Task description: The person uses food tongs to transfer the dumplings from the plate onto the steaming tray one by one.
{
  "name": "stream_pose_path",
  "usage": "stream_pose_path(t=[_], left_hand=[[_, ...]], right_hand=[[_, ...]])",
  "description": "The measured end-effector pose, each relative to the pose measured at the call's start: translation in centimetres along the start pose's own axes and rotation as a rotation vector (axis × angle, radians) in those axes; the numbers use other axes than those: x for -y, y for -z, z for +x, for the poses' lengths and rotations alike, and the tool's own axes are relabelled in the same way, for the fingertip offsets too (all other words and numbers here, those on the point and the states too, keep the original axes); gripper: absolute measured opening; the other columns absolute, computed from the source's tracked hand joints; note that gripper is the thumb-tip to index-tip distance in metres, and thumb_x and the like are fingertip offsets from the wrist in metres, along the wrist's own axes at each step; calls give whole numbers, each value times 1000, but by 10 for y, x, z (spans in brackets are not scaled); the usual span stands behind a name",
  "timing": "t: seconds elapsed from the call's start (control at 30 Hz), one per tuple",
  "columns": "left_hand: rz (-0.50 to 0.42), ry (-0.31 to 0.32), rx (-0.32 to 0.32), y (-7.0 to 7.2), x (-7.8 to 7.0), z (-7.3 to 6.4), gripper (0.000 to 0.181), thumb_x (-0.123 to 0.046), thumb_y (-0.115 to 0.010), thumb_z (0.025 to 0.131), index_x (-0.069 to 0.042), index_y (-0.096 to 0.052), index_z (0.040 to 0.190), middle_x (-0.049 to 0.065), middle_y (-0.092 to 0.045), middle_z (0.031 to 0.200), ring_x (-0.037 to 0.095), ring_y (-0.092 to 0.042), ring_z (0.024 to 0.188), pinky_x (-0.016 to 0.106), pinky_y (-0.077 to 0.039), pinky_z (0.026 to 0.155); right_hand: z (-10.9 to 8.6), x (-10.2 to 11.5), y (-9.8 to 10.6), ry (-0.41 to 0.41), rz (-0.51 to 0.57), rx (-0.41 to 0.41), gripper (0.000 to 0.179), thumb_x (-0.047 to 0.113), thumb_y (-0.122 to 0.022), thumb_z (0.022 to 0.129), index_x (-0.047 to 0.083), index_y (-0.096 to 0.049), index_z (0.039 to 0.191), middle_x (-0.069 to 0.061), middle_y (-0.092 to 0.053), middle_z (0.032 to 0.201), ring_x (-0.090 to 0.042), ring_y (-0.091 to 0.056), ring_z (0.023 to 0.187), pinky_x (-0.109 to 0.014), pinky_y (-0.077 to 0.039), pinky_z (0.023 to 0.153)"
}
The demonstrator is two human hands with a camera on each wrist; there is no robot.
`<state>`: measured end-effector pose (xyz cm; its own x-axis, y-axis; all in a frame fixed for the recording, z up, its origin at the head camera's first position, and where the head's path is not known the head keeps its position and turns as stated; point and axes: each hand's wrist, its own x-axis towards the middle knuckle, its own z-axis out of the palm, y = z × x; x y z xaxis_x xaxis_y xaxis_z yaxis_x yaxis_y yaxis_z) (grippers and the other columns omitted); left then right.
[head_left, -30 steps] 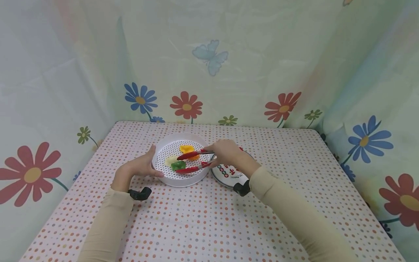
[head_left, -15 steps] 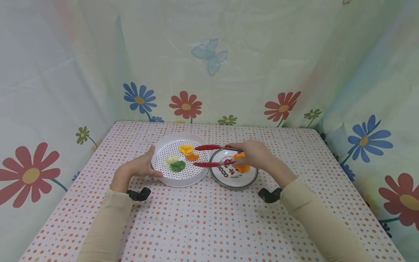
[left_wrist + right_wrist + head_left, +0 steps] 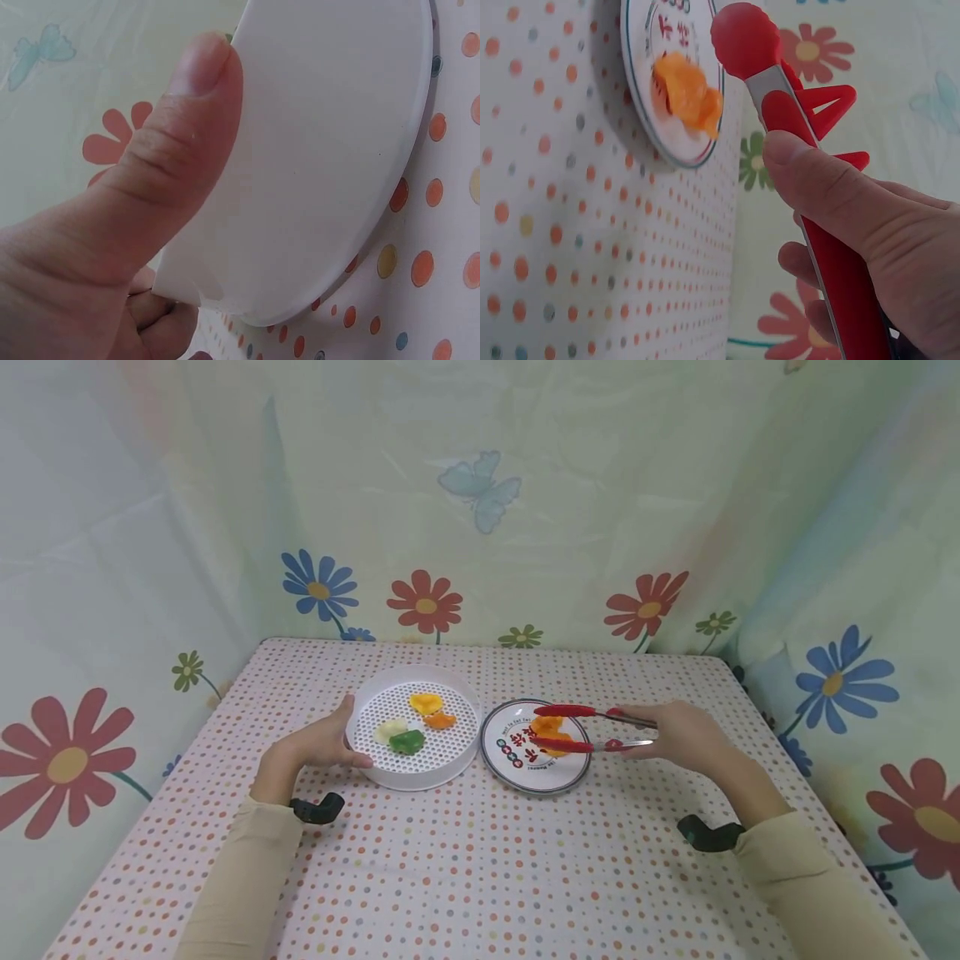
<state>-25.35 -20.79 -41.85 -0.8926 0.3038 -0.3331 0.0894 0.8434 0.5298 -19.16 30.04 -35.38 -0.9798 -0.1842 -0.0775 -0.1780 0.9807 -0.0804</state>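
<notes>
My left hand [image 3: 318, 743] holds the left side of a round white basket with a perforated bottom [image 3: 427, 779]; its thumb [image 3: 176, 146] lies along the outer wall. Inside the basket are a yellow piece [image 3: 426, 703], an orange piece [image 3: 440, 720], a pale piece [image 3: 391, 731] and a green piece [image 3: 407, 742], like bell pepper pieces. My right hand [image 3: 686, 739] grips red-and-steel tongs [image 3: 840, 277] at the handle. The tongs' arms are spread over a white printed plate [image 3: 517, 777], around orange pieces [image 3: 686, 94] on it. Whether the tips touch those pieces, I cannot tell.
Basket and plate stand side by side on a table with a dotted cover [image 3: 450, 877]. A flowered curtain [image 3: 570, 527] hangs behind the table and along both sides. Black wrist devices [image 3: 708, 833] sit on the forearms.
My right hand has carried the tongs rightward, from above the basket to above the plate. The pieces in the basket are now uncovered. My left hand has stayed on the basket.
</notes>
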Motion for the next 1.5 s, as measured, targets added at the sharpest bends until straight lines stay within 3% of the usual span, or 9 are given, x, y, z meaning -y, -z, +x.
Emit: stream_pose_path(t=[0.33,0.53,0.77,0.9,1.0,1.2,1.37,1.5], left_hand=[[-16,-6,3,-1,0,0,141,-61,-79,61,-3,15,150,26,1,157,45,-10,144,58,-15,115],[-22,-14,-1,-2,0,0,141,-61,-79,61,-2,14,150,25,1,158,45,-10,144,58,-16,115],[-28,-27,-5,-2,-1,-1,140,-58,-80,62,-2,14,150,24,1,158,44,-10,144,58,-16,116],[-26,-17,-5,-1,-1,-2,139,-57,-80,63,-3,13,150,24,1,158,44,-10,144,58,-16,116],[-23,-14,-7,-1,-1,-1,139,-58,-80,63,-3,13,150,24,1,158,45,-10,144,58,-16,116],[-30,-22,-5,-1,-1,0,139,-58,-80,63,-2,13,150,24,1,158,45,-10,144,58,-15,116],[-27,-5,-1,-1,-1,0,140,-59,-80,62,-4,13,150,23,2,158,43,-9,145,57,-15,116],[-16,5,3,0,0,1,140,-61,-79,61,-4,14,150,23,2,158,43,-10,145,57,-16,116]], right_hand=[[-10,-28,-5,-54,19,42,88,59,-79,63,14,-54,135,-29,-59,124,-49,-55,111,-59,-50,82],[-8,-31,-3,-50,-3,76,82,51,-81,66,14,-55,135,-31,-60,121,-49,-56,108,-57,-52,77],[-4,-33,-9,-41,49,106,74,42,-81,70,14,-56,133,-27,-61,121,-45,-56,108,-55,-52,79],[-3,-34,-10,-43,76,117,73,40,-81,71,12,-57,133,-22,-67,110,-34,-59,91,-43,-54,69],[-3,-34,-11,-53,87,106,73,41,-81,70,11,-57,133,-21,-68,108,-32,-59,89,-41,-53,67],[-3,-36,-15,-66,88,75,75,45,-80,70,12,-56,134,-27,-61,122,-48,-55,112,-57,-51,80],[-3,-37,-13,-69,111,31,85,58,-76,67,11,-55,134,-28,-59,124,-47,-55,112,-54,-52,80],[-2,-29,-7,-52,136,-25,86,58,-76,66,9,-55,133,-27,-61,122,-42,-59,105,-48,-53,77]])
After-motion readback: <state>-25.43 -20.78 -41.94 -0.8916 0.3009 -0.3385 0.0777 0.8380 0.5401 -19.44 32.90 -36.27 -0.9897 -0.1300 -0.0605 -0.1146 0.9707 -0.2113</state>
